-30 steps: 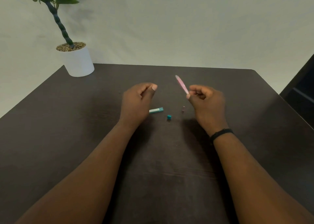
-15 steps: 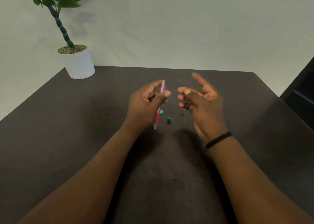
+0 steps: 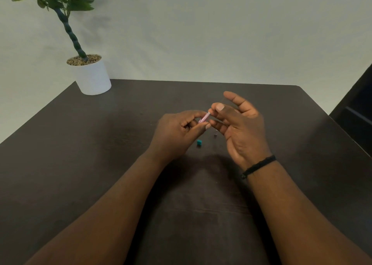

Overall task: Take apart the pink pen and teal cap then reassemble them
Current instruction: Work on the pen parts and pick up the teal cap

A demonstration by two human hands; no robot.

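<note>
my left hand (image 3: 177, 133) pinches the pink pen (image 3: 205, 118) above the dark table (image 3: 100, 144); my right hand (image 3: 239, 123) touches its far end, fingers spread. a small teal piece (image 3: 199, 142) lies below.

I log: pen (image 3: 204, 119), pink; small block (image 3: 199, 142) on table, teal; table (image 3: 100, 144), dark brown with faint grain; pot (image 3: 93, 77), plain white, speckled tan gravel; plant (image 3: 60, 5), green leaves, ringed dark-green stem; wristband (image 3: 258, 166), black; wall (image 3: 221, 33), pale grey-green.
</note>
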